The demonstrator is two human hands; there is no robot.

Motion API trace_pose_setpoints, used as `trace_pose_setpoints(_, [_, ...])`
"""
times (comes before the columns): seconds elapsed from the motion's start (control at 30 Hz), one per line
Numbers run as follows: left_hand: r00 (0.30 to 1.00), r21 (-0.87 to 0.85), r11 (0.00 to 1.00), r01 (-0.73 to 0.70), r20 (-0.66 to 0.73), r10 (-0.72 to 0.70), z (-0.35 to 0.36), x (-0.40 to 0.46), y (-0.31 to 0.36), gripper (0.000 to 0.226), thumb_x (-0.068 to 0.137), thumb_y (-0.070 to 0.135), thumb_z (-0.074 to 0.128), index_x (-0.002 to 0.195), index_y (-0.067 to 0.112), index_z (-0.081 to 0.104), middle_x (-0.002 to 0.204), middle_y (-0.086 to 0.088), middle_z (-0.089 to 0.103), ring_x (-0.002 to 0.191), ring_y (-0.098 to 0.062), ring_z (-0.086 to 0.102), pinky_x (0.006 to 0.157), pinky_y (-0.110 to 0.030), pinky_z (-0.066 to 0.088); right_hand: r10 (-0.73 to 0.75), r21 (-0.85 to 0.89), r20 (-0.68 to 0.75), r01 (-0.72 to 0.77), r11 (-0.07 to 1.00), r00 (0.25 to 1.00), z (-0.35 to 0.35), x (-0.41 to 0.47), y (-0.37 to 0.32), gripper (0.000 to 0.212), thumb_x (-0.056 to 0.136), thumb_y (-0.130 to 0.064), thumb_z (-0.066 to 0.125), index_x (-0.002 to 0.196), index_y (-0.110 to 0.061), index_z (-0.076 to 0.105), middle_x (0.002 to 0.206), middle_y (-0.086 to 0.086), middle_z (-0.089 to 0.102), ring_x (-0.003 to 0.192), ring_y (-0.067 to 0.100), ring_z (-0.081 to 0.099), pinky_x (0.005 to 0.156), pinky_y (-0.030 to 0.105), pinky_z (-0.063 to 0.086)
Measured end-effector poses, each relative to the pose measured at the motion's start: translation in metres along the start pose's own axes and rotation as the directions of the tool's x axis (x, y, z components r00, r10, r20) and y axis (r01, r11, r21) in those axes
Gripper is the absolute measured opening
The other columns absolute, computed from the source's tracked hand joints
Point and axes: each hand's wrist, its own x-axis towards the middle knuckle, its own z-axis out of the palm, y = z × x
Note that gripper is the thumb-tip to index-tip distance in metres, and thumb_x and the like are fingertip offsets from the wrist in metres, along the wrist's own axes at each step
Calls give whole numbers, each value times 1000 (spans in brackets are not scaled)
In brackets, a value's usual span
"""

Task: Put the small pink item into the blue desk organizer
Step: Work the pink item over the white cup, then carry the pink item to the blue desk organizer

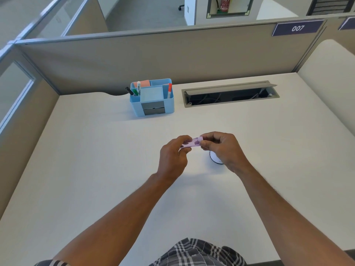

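Broadly, the scene is taken up by a white desk [96, 160] closed in by beige partition panels [172, 54], with an open cable tray [230, 95] let into the surface near the back edge. Beside that tray, toward the left, the blue desk organizer [152, 97] is stood upright; its compartments are seen to hold markers [138, 88], a red-capped pen [169, 90], a pale blue note block and an orange pad, so only part of the space appears free. Well apart from it, above the middle of the desk, the small pink item [193, 142] is held off the surface between both hands. It is pinched at its left end by the thumb and fingertips of the left hand [173, 155], and at its right end by the thumb and forefinger of the right hand [223, 148], the remaining fingers of each hand being curled inward. A small white round object [216, 159] is partly hidden under the right hand; what it is cannot be told. The pink item is judged to be light, thin and probably pliable, like a small packet or folded slip, so little force should be needed and crushing or creasing is to be avoided. A light pinch on one end would likely suffice for carrying it single-handed, and it could be dropped edge-first into a free compartment, since a flat, flimsy thing may catch on the pens.
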Motion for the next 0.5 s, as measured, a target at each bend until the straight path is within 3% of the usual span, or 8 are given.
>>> trace_pose_setpoints(0.23, [996, -9, 997, 83, -22, -83, -13, -6, -19, 31, 84, -7, 69, 104, 17, 68, 97, -1, 75, 83, -22, 65, 74, -41, 57, -4, 60, 11, 3, 998, 1000, 33, 6, 5, 16, 88, 2, 73, 98, -9, 77, 97, 17, 79, 79, 19, 71, 85, 31, 61])
trace_pose_setpoints(0.4, [992, 79, 991, 109, 50, -113, -25, -3, -40, 29, 88, -2, 67, 110, 17, 66, 102, -4, 75, 88, -24, 66, 77, -39, 56, 41, 48, 6, -41, 998, 999, 60, 16, 14, 19, 89, -2, 73, 91, -20, 78, 93, 11, 79, 80, 18, 73, 90, 38, 61])
trace_pose_setpoints(0.5, [984, 215, 970, 112, 112, -138, -35, 6, -55, 28, 91, 4, 64, 117, 15, 66, 108, -7, 73, 96, -27, 64, 77, -29, 47, 78, 22, 35, -79, 997, 996, 82, 27, 22, 13, 93, -12, 71, 92, -22, 79, 95, 6, 79, 86, 23, 74, 92, 41, 60])
